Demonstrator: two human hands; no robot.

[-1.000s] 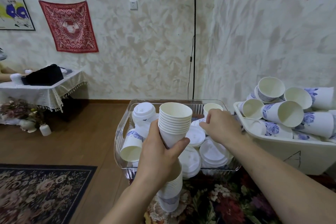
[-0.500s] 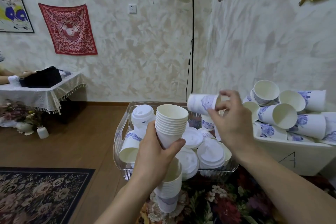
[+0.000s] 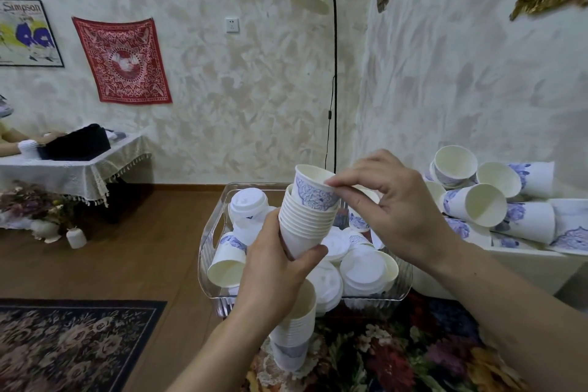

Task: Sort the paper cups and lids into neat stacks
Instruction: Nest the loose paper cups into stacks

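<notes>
My left hand [image 3: 273, 267] grips a nested stack of white paper cups [image 3: 305, 226], held upright above a clear plastic bin [image 3: 211, 232]. My right hand [image 3: 394, 210] pinches the rim of a blue-flowered cup [image 3: 313, 192] that sits partway into the top of that stack. The bin holds loose cups and several white lids [image 3: 366, 267]. A second cup stack [image 3: 294, 331] stands on the flowered tablecloth under my left wrist.
A white tray [image 3: 521, 264] at the right is heaped with loose blue-flowered cups [image 3: 483, 205]. A floor lamp [image 3: 331, 73] stands behind the bin. At the far left is a cloth-covered side table [image 3: 73, 165]; a patterned rug [image 3: 70, 344] lies on the wood floor.
My right hand lifted a flowered cup out of the bin, turned it upright and brought it left into the top of the stack in my left hand.
</notes>
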